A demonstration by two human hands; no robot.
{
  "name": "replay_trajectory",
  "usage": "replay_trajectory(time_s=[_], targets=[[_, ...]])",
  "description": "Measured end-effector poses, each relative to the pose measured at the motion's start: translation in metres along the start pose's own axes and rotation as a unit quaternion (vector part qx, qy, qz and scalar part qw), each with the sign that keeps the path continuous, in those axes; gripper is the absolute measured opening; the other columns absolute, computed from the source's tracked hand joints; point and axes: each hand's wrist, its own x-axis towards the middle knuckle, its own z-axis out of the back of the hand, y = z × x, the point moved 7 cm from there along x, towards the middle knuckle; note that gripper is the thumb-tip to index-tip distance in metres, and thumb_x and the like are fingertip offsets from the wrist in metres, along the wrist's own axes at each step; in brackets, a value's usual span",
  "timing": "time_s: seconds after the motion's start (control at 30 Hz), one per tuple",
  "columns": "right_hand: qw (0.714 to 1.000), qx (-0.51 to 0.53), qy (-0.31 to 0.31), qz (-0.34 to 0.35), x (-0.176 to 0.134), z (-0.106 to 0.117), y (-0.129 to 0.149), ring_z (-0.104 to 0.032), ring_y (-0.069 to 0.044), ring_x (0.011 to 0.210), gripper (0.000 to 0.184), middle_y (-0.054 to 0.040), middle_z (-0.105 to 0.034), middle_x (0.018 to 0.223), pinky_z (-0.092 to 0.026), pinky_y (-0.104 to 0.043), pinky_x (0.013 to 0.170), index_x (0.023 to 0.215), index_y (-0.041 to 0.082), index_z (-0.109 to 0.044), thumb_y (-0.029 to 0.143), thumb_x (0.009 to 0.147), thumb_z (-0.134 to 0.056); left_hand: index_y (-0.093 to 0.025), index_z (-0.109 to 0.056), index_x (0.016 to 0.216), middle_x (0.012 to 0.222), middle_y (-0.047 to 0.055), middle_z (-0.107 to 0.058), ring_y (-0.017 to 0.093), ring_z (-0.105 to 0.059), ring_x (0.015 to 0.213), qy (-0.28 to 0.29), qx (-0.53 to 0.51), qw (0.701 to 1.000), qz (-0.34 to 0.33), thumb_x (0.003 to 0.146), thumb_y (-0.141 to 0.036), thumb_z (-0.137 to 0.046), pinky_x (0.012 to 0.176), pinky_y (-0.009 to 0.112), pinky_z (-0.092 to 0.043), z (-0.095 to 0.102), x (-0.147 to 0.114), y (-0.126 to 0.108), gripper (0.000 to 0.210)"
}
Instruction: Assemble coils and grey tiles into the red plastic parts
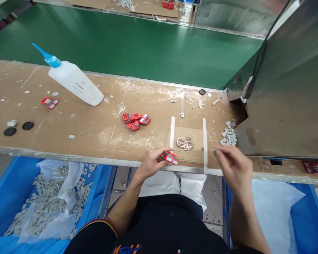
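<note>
Pinched in my left hand (151,163) is a small red toy vehicle part (171,158) with light blue window patches, above the table's front edge. My right hand (234,164) has thumb and index finger closed on a small grey piece (215,150), of which only a bit shows. Between the hands lies a taped cardboard sheet (189,158) bearing a puddle of clear glue (188,145) with a small round lid and a thin stick. To the right of the sheet is a pile of small grey pieces (228,134).
Several red parts (134,120) sit mid-table, another red part (50,102) farther left. A white glue bottle (78,83) with blue nozzle lies behind them. Beyond runs a green conveyor belt (137,46). A metal housing (286,91) bounds the right. Blue bins (102,190) stand below.
</note>
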Motion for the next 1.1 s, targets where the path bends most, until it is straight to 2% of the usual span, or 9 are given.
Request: replay_trajectory(time_s=[0.13, 0.23, 0.3, 0.57, 0.77, 0.83, 0.93, 1.0, 1.1], targets=[[0.987, 0.138, 0.078, -0.020, -0.029, -0.051, 0.038, -0.069, -0.018, 0.081, 0.014, -0.0048, -0.072, 0.089, -0.056, -0.030, 0.069, 0.094, 0.024, -0.075, 0.021, 0.095, -0.061, -0.016, -0.073, 0.110, 0.096, 0.009, -0.078, 0.018, -0.073, 0.081, 0.019, 0.012, 1.000, 0.021, 0.084, -0.024, -0.074, 0.072, 0.028, -0.060, -0.002, 0.000, -0.001, 0.028], [0.971, 0.189, 0.139, -0.037, -0.033, -0.085, 0.042, -0.069, -0.018, 0.077, 0.015, -0.0046, -0.074, 0.086, -0.057, -0.028, 0.065, 0.096, 0.022, -0.074, 0.020, 0.095, -0.059, -0.017, -0.075, 0.106, 0.100, 0.010, -0.078, 0.020, -0.073, 0.086, 0.025, 0.050, 0.998, -0.007, 0.084, -0.022, -0.074, 0.077, 0.030, -0.059, -0.001, 0.000, -0.008, 0.022], [0.968, 0.192, 0.154, -0.049, -0.031, -0.095, 0.039, -0.070, -0.018, 0.078, 0.015, -0.0053, -0.074, 0.087, -0.057, -0.029, 0.067, 0.095, 0.022, -0.074, 0.021, 0.095, -0.059, -0.017, -0.075, 0.106, 0.099, 0.010, -0.078, 0.020, -0.073, 0.088, 0.028, 0.069, 0.997, -0.025, 0.085, -0.021, -0.074, 0.080, 0.032, -0.058, 0.000, 0.000, -0.011, 0.021], [0.979, 0.107, 0.172, -0.027, -0.035, -0.100, 0.038, -0.068, -0.017, 0.072, 0.020, -0.0037, -0.069, 0.080, -0.053, -0.027, 0.063, 0.094, 0.022, -0.074, 0.021, 0.098, -0.054, -0.018, -0.073, 0.107, 0.096, 0.008, -0.077, 0.020, -0.071, 0.086, 0.033, 0.138, 0.989, -0.044, 0.087, -0.020, -0.072, 0.083, 0.032, -0.057, -0.002, -0.001, -0.014, 0.020], [0.983, -0.036, 0.175, 0.050, -0.053, -0.102, 0.057, -0.063, -0.021, 0.073, 0.031, -0.0077, -0.066, 0.086, -0.050, -0.030, 0.064, 0.113, 0.020, -0.070, 0.014, 0.102, -0.042, -0.019, -0.071, 0.102, 0.094, 0.006, -0.076, 0.019, -0.070, 0.084, 0.030, 0.172, 0.984, -0.044, 0.087, -0.017, -0.071, 0.080, 0.030, -0.055, -0.004, -0.004, -0.014, 0.016], [0.981, -0.013, 0.183, 0.058, -0.054, -0.101, 0.060, -0.063, -0.022, 0.078, 0.030, -0.0090, -0.067, 0.090, -0.052, -0.032, 0.068, 0.115, 0.019, -0.069, 0.014, 0.102, -0.043, -0.019, -0.070, 0.101, 0.092, 0.005, -0.076, 0.018, -0.069, 0.082, 0.028, 0.176, 0.983, -0.042, 0.087, -0.018, -0.070, 0.078, 0.029, -0.054, -0.004, -0.005, -0.014, 0.015], [0.977, 0.097, 0.186, 0.036, -0.052, -0.100, 0.053, -0.066, -0.022, 0.089, 0.027, -0.0088, -0.068, 0.097, -0.056, -0.034, 0.077, 0.118, 0.022, -0.069, 0.017, 0.101, -0.048, -0.018, -0.070, 0.101, 0.091, 0.005, -0.075, 0.017, -0.068, 0.079, 0.015, 0.157, 0.986, -0.046, 0.087, -0.018, -0.070, 0.075, 0.027, -0.054, -0.002, -0.005, -0.014, 0.014], [0.962, 0.196, 0.189, -0.015, -0.052, -0.102, 0.043, -0.067, -0.021, 0.094, 0.026, -0.0085, -0.068, 0.104, -0.059, -0.033, 0.078, 0.121, 0.025, -0.068, 0.022, 0.100, -0.054, -0.018, -0.070, 0.101, 0.091, 0.005, -0.075, 0.017, -0.068, 0.079, 0.005, 0.129, 0.990, -0.056, 0.087, -0.018, -0.069, 0.073, 0.027, -0.054, -0.001, -0.004, -0.014, 0.014], [0.919, 0.318, 0.187, -0.140, -0.061, -0.112, 0.024, -0.070, -0.020, 0.097, 0.029, -0.0091, -0.068, 0.114, -0.061, -0.031, 0.077, 0.124, 0.025, -0.066, 0.035, 0.097, -0.062, -0.018, -0.070, 0.103, 0.095, 0.008, -0.075, 0.018, -0.070, 0.084, 0.000, 0.079, 0.993, -0.089, 0.089, -0.019, -0.067, 0.076, 0.028, -0.055, 0.000, -0.004, -0.015, 0.014]])
